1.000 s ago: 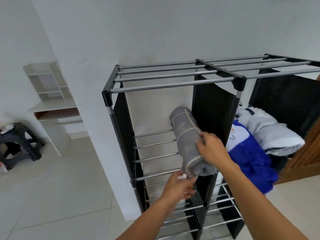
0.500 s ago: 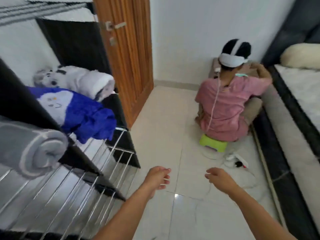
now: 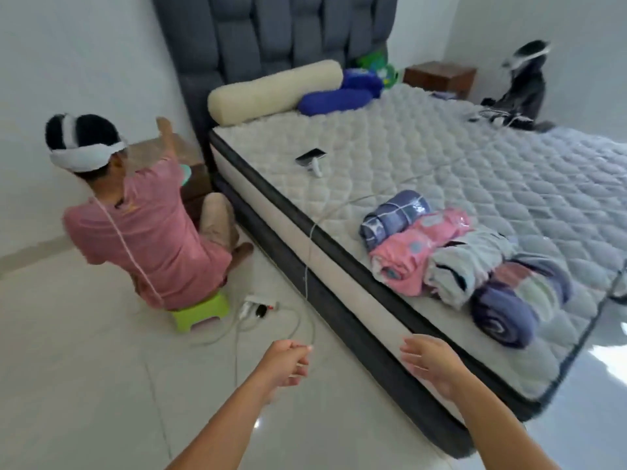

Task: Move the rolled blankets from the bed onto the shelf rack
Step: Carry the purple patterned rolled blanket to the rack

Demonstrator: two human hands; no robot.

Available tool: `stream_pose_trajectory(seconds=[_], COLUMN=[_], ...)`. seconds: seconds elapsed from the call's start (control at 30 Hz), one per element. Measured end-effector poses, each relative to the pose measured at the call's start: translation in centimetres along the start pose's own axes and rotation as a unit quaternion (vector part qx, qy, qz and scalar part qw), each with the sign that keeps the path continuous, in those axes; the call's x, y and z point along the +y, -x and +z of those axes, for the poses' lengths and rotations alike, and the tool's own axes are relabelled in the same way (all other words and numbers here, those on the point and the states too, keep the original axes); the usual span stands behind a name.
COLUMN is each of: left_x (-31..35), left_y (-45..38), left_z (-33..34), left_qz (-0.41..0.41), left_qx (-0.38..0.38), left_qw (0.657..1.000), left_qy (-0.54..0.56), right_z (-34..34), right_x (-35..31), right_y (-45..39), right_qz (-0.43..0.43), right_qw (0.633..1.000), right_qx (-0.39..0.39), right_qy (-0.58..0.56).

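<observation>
Several rolled blankets lie side by side near the front edge of the bed [image 3: 441, 171]: a blue checked roll [image 3: 393, 217], a pink roll [image 3: 414, 252], a pale grey roll [image 3: 464, 269] and a purple striped roll [image 3: 515, 300] nearest the foot. My left hand [image 3: 286, 362] hangs over the floor with its fingers loosely curled and nothing in it. My right hand [image 3: 431, 361] is in front of the mattress edge, fingers apart, empty, below and left of the purple roll. The shelf rack is out of view.
A person in a pink shirt [image 3: 149, 228] sits on a green stool [image 3: 200, 308] by the headboard. A power strip [image 3: 258, 305] and white cables trail across the floor and up onto the bed. A phone [image 3: 310, 157], a cream bolster [image 3: 274, 91] and blue pillows lie on the mattress.
A second ago both hands set a grey roll on the rack. The view has since swung away from the rack to the bed, and both hands are now empty.
</observation>
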State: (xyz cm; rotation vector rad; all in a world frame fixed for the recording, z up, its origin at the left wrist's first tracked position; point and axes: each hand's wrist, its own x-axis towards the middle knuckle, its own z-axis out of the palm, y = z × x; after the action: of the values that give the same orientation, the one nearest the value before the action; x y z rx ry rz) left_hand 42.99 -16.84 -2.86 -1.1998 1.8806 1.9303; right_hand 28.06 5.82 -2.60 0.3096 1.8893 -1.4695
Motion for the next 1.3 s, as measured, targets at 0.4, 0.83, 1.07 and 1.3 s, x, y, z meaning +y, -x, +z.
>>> stream_pose_trajectory(seconds=[0.4, 0.83, 1.07, 1.3], left_x=[14.4, 19.6, 20.2, 20.0], left_y=[-12.5, -19.8, -22.4, -23.7], left_z=[23.2, 38.7, 43.1, 45.2], left_qz=[-0.007, -0.212, -0.296, -0.351], left_qx=[-0.228, -0.336, -0.286, -0.224], left_qw=[0.964, 0.9, 0.894, 0.897], left_qy=[-0.134, -0.178, -0.178, -0.149], right_z=[-17.3, -26.9, -32.3, -34.7], right_x=[-2.0, -3.2, -5.9, -7.7], right_y=[-6.3, -13.7, -21.9, -28.2], right_qz=[0.007, 0.068, 0.096, 0.102], right_qw=[0.964, 0.923, 0.956, 0.974], right_qx=[0.188, 0.325, 0.254, 0.181], right_qy=[-0.189, -0.197, -0.113, -0.088])
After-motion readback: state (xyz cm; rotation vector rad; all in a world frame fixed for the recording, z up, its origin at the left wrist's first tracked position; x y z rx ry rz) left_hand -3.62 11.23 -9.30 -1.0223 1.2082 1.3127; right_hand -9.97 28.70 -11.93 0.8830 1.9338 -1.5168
